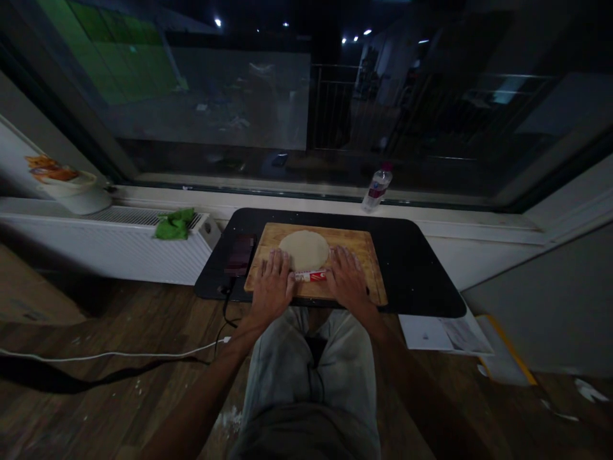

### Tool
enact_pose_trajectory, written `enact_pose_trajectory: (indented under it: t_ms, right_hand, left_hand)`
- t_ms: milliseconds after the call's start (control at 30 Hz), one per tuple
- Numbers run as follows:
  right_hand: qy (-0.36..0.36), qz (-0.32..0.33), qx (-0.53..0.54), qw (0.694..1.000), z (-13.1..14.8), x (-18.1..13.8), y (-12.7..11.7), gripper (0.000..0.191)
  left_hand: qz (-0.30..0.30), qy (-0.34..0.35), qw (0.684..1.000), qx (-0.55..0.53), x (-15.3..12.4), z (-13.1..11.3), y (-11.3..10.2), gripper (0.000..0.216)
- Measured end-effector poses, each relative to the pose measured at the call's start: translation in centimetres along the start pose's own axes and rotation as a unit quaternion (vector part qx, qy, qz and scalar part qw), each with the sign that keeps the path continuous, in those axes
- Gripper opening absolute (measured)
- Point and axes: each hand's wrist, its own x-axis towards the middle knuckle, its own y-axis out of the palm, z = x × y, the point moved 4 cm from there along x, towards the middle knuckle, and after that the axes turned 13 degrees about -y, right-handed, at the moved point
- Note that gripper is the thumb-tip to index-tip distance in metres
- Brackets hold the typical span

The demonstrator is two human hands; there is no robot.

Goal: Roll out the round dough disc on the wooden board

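A flat round of pale dough [304, 250] lies on a wooden cutting board [376, 281]. Across its near edge runs a red-and-white printed tube [311, 276], with both its ends hidden under my hands. My left hand [274, 284] rests over the tube's left end, fingers stretched forward beside the dough. Over the right end lies my right hand [345, 275], its fingers also extended and reaching to the dough's right edge. Neither hand wraps round the tube as far as I can see.
The board sits on a black table [421, 271] under a window. A dark reddish-brown object [241, 254] lies left of the board. A water bottle [377, 187] stands on the sill. A green cloth [175, 224] and white bucket [79, 193] are on the radiator. Cables [143, 355] cross the floor.
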Motion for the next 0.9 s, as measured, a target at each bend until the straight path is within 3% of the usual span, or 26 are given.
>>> enact_pose_trajectory:
  t_ms: [300, 433, 533, 900]
  right_hand:
    - [0.048, 0.089, 0.036, 0.994, -2.7, 7.0, 1.6, 0.07]
    - [0.059, 0.103, 0.048, 0.992, -3.5, 8.5, 2.2, 0.071]
    - [0.053, 0.091, 0.046, 0.993, -3.1, 7.8, 2.1, 0.071]
    - [0.06, 0.011, 0.022, 0.998, 0.7, 1.8, 0.2, 0.061]
  left_hand:
    - [0.026, -0.01, 1.0, 0.013, 8.2, 0.6, 0.5, 0.065]
    - [0.019, -0.011, 1.0, 0.013, 10.3, 0.8, 0.9, 0.065]
    - [0.019, 0.002, 1.0, 0.01, 9.7, 0.8, 0.7, 0.064]
    - [0.016, 0.003, 1.0, -0.015, 2.9, 0.2, -0.5, 0.063]
